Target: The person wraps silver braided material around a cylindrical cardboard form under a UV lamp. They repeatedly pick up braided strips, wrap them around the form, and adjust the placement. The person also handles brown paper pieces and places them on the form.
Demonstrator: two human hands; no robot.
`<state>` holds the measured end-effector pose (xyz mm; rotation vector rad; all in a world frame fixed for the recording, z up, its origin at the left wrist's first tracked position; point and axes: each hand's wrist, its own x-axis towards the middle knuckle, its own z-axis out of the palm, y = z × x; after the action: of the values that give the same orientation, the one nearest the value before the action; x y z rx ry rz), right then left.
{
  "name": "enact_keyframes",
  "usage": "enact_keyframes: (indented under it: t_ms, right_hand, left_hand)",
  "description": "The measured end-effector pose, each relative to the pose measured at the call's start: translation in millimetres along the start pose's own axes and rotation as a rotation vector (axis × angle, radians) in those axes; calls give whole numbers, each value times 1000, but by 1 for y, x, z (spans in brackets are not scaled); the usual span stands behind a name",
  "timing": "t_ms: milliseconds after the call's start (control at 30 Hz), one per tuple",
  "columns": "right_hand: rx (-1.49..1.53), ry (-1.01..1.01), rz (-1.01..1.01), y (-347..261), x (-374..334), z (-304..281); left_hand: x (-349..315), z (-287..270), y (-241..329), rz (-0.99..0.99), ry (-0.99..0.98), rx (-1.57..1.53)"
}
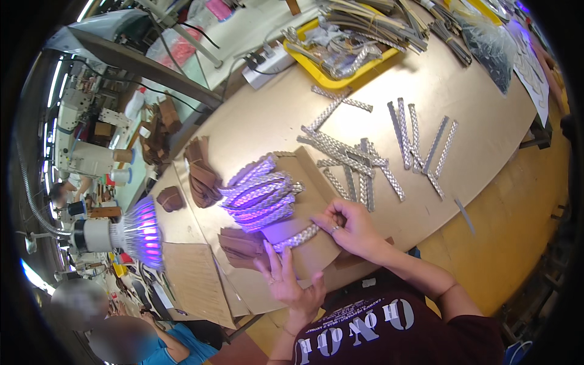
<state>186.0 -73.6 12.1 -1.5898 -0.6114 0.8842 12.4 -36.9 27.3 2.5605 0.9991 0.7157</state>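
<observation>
My left hand (292, 292) points forward, fingers wide, tips touching a silver-white braided strip (297, 237); my right hand (356, 231), angled inward, pinches its right end.

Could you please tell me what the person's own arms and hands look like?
Both the left hand and the right hand are ungloved, each with what looks like a ring. The forearms are bare; the dark maroon shirt has short sleeves and white lettering.
</observation>
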Motion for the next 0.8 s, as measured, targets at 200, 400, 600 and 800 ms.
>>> enact_keyframes:
  t_ms: [200,400,600,800]
  right_hand:
    - [96,-38,-344,-50,9,-14]
    - [-289,105,-278,-65,57,-17]
    - [-170,216,-153,-31,38,-51]
    - [-369,-30,18,-10,-18,-88]
  left_hand:
    - [-1,-4,2,140,481,120]
    - [10,-14,-14,65,421,175]
    - [-16,1,-7,42,280,51]
    - [-38,0,-33,-133,235,-17]
